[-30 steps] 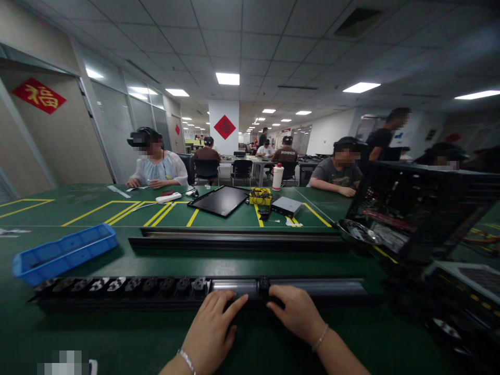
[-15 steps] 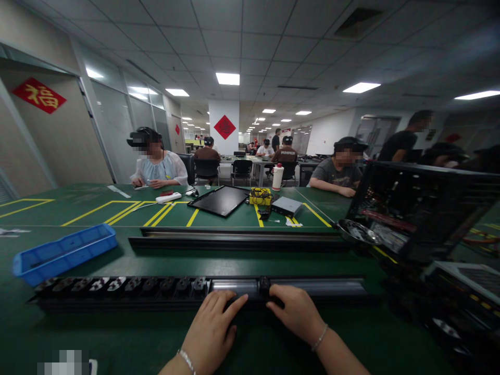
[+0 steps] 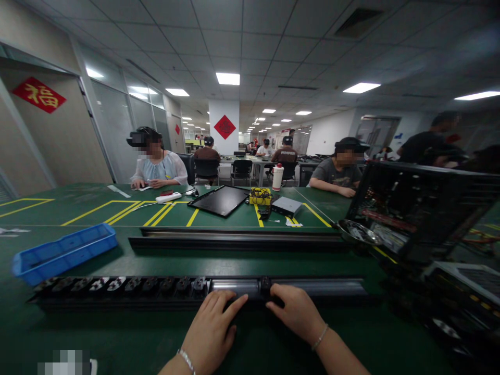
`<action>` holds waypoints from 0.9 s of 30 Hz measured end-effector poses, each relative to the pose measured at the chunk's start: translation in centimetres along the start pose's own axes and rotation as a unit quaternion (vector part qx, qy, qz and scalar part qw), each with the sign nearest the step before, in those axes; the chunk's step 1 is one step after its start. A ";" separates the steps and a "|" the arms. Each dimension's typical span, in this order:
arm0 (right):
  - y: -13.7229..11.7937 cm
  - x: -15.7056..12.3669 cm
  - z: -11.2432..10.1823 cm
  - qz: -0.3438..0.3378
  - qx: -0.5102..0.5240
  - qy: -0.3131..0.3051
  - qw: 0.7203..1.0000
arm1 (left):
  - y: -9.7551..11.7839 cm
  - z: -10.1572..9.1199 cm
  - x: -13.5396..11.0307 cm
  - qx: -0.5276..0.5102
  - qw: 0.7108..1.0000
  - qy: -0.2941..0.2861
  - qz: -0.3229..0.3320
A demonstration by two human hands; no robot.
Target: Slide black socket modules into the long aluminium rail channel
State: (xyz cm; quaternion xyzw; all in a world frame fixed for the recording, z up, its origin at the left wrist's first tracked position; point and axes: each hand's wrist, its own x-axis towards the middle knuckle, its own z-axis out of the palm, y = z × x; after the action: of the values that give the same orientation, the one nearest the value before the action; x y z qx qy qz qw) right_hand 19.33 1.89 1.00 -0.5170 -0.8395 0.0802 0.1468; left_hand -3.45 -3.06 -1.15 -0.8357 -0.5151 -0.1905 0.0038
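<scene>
A long black rail (image 3: 332, 299) lies across the table before me, its left part filled with a row of several socket modules (image 3: 116, 284). Right of that row a bare, shiny channel (image 3: 234, 286) shows. One lone black socket module (image 3: 265, 284) sits in this channel, apart from the row. My left hand (image 3: 213, 323) rests on the rail's near edge beside the end of the row, fingers stretched and index apart, holding nothing. At the lone module's right side, my right hand (image 3: 297, 312) has its bent fingers and thumb against it and the rail edge; their tips are partly hidden.
Behind the rail lie a second black rail (image 3: 234, 239) and a blue plastic bin (image 3: 66, 252). A metal bowl (image 3: 357, 233) and an open computer case (image 3: 417, 208) stand right. Farther back are a dark panel (image 3: 221, 200), a grey box (image 3: 287, 206) and two seated people.
Both my hands and the rail look almost unmoved; the lone module sits very slightly farther right. In the right background a standing person has moved to the right.
</scene>
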 end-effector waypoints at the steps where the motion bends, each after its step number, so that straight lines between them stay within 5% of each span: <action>1: 0.0 0.0 0.0 0.000 -0.001 -0.001 1.000 | 0.0 0.0 0.0 0.000 1.000 0.001 0.000; 27: 1.4 -0.6 -0.4 -0.025 0.033 -0.004 0.999 | -0.1 0.0 0.0 0.000 1.000 0.001 0.003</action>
State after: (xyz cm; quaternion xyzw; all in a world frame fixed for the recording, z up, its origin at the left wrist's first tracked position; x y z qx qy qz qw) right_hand 20.85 2.01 0.86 -0.4904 -0.8496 0.1067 0.1623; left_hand -3.57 -2.99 -1.17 -0.8371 -0.5124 -0.1913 0.0055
